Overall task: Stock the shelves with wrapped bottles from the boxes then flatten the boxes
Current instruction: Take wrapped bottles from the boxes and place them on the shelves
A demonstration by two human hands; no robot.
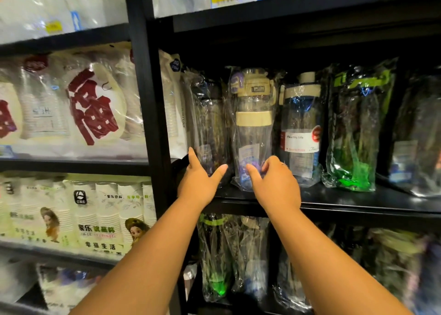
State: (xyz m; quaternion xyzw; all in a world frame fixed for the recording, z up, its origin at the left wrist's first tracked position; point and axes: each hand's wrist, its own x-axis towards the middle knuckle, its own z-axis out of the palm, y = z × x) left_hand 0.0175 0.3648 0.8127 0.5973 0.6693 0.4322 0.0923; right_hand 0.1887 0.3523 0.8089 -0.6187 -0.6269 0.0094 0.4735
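Observation:
Wrapped bottles stand in a row on the black shelf (pixel 338 199) in front of me. My left hand (pixel 199 183) holds the base of a dark wrapped bottle (pixel 207 121) at the row's left end, with the thumb on its front and the fingers along its left side. My right hand (pixel 274 183) grips the bottom of the clear bottle with a beige lid (pixel 253 123) just beside it, fingers curled on the plastic wrap. Both bottles stand upright on the shelf. No box is in view.
To the right stand a blue wrapped bottle (pixel 300 128) and a green-wrapped one (pixel 353 133), then more at the edge. The shelf below holds more wrapped bottles (pixel 222 255). A black upright post (pixel 152 123) separates a left bay full of paper cup packs (pixel 95 104).

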